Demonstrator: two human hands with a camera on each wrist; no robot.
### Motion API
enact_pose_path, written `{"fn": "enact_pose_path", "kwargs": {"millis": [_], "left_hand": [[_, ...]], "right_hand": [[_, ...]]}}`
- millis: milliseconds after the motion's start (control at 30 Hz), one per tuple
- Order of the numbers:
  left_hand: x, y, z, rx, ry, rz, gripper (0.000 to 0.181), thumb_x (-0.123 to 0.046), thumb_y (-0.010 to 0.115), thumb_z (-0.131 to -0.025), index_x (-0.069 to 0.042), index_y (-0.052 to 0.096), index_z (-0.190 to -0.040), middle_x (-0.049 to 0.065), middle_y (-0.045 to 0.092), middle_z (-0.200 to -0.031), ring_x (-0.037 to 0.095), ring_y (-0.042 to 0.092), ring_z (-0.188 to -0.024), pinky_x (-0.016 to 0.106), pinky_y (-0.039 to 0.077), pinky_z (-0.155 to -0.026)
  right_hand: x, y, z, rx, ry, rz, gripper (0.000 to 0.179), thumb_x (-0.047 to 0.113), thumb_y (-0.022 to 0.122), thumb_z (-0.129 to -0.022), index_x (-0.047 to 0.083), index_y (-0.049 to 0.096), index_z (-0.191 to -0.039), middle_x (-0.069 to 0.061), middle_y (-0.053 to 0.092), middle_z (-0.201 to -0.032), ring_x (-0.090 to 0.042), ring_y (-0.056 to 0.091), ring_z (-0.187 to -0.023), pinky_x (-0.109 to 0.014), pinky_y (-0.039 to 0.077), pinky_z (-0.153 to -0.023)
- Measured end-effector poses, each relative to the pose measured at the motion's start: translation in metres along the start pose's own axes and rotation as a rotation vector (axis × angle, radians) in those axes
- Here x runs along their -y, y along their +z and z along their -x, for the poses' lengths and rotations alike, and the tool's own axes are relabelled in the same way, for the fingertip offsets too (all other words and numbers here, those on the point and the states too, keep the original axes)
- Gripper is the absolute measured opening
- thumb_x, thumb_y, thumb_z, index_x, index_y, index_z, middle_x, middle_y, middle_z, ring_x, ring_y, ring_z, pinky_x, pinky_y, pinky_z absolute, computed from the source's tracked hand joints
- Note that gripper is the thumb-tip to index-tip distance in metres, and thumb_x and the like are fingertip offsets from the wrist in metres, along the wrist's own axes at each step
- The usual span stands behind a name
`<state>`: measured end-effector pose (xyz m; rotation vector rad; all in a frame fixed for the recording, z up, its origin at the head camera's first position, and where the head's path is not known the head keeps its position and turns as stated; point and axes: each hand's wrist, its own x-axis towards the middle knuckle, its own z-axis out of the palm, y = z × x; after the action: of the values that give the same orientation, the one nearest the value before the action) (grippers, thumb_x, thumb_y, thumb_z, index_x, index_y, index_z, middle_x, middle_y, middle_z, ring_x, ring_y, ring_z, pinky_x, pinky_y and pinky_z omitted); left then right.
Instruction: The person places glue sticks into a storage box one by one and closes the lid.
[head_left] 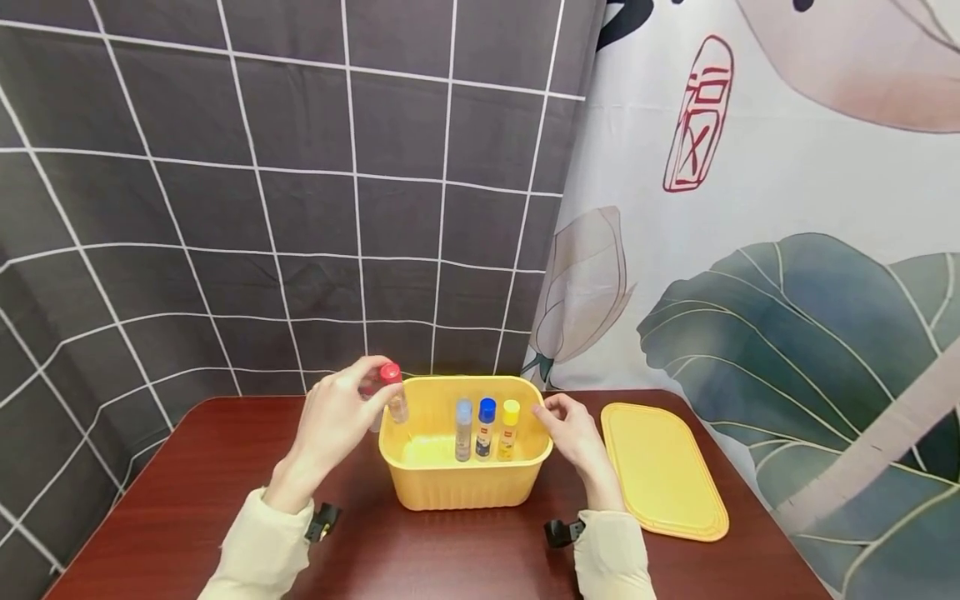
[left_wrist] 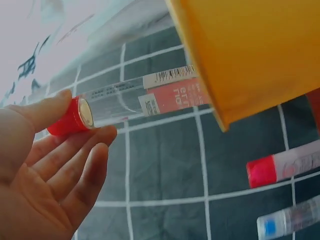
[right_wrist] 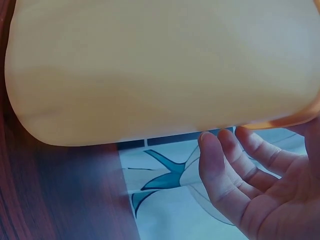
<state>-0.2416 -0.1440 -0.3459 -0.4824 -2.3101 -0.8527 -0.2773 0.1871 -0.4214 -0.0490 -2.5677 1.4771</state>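
The red-capped tube extended below my left hand's fingertips, cap pinched between thumb and fingers, lower end inside the yellow bin's left end. My right hand, fingers bent, held the opposite rim. Three tubes stood inside.

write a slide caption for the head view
Left hand pinches a clear red-capped tube at one end of a yellow oblong plastic bin; right hand holds the other end.
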Motion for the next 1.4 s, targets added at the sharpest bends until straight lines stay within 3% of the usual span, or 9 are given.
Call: {"fn": "enact_pose_path", "kwargs": {"millis": [333, 500, 700, 933, 1400], "left_hand": [[-0.008, 0.033, -0.024, 0.394, -0.03, -0.006, 0.026, -0.026, 0.081, -0.081, -0.016, 0.069, -0.102, -0.005, 0.069, -0.082, 0.013, 0.068, -0.076, 0.029, 0.055, -0.066], [-0.01, 0.046, -0.032, 0.51, -0.016, -0.027, 0.025, -0.027, 0.081, -0.081, -0.015, 0.068, -0.098, -0.007, 0.067, -0.08, 0.01, 0.062, -0.07, 0.026, 0.052, -0.063], [-0.009, 0.057, -0.042, 0.63, 0.004, -0.028, 0.021, -0.025, 0.08, -0.08, -0.015, 0.063, -0.087, -0.007, 0.057, -0.065, 0.01, 0.055, -0.057, 0.025, 0.048, -0.054], [-0.002, 0.071, -0.047, 0.727, 0.081, -0.085, 0.02, -0.021, 0.079, -0.081, -0.015, 0.06, -0.083, -0.006, 0.055, -0.063, 0.011, 0.052, -0.057, 0.026, 0.045, -0.054], [0.005, 0.09, -0.049, 0.795, 0.054, -0.099, 0.018, -0.018, 0.079, -0.081, -0.015, 0.062, -0.083, -0.005, 0.056, -0.065, 0.012, 0.053, -0.06, 0.027, 0.046, -0.057]], "right_hand": [[0.002, -0.001, 0.001, 0.01, 0.0, -0.004, 0.025, 0.026, 0.067, -0.093, 0.002, 0.063, -0.099, -0.007, 0.055, -0.077, -0.02, 0.051, -0.071, -0.03, 0.043, -0.062], [0.0, -0.002, 0.001, 0.01, -0.002, -0.008, 0.023, 0.025, 0.067, -0.093, 0.002, 0.063, -0.098, -0.006, 0.054, -0.077, -0.02, 0.051, -0.07, -0.03, 0.042, -0.061], [0.0, -0.002, 0.001, 0.006, -0.017, -0.011, 0.022, 0.024, 0.067, -0.093, 0.003, 0.064, -0.097, -0.006, 0.055, -0.077, -0.019, 0.051, -0.071, -0.03, 0.043, -0.063], [0.001, -0.001, 0.001, 0.008, -0.017, -0.015, 0.023, 0.025, 0.067, -0.093, 0.002, 0.063, -0.097, -0.005, 0.055, -0.076, -0.019, 0.051, -0.071, -0.03, 0.042, -0.061], [0.0, -0.001, 0.002, 0.013, -0.015, -0.012, 0.024, 0.026, 0.067, -0.093, 0.002, 0.063, -0.099, -0.006, 0.056, -0.077, -0.019, 0.052, -0.071, -0.03, 0.044, -0.062]]}}
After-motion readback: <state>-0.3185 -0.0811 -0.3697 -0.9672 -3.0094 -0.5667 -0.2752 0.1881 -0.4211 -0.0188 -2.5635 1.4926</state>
